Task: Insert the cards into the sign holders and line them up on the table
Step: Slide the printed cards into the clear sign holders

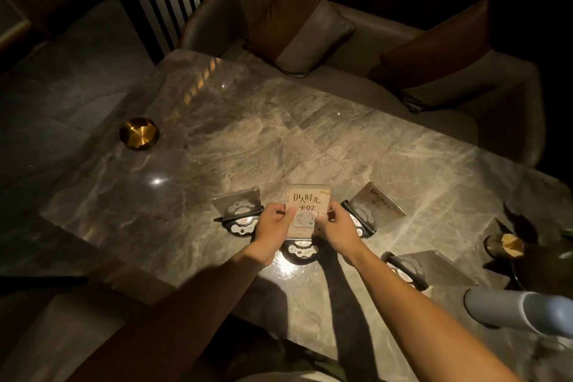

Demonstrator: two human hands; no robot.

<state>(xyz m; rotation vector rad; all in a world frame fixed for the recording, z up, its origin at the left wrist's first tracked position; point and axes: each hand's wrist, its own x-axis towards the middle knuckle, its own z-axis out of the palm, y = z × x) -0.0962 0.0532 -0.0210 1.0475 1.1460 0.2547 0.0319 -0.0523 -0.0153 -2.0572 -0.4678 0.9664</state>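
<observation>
A clear sign holder [308, 195] on a black round base stands upright in the middle of the marble table [217, 139], with a beige card [307, 206] printed "卡02" inside it. My left hand [274, 226] grips its left edge and my right hand [339, 231] grips its right edge. To the left stands a second holder [238, 209] with a bare clear panel. Right of it a third holder [373, 205] leans back with a card in it. A fourth holder [424, 267] sits at the near right, its panel looking bare.
A gold dish [139, 133] sits at the table's far left. A dark vase with a plant [508, 245] and a grey cylinder [521, 312] crowd the right edge. A sofa [217, 9] with two cushions runs behind the table.
</observation>
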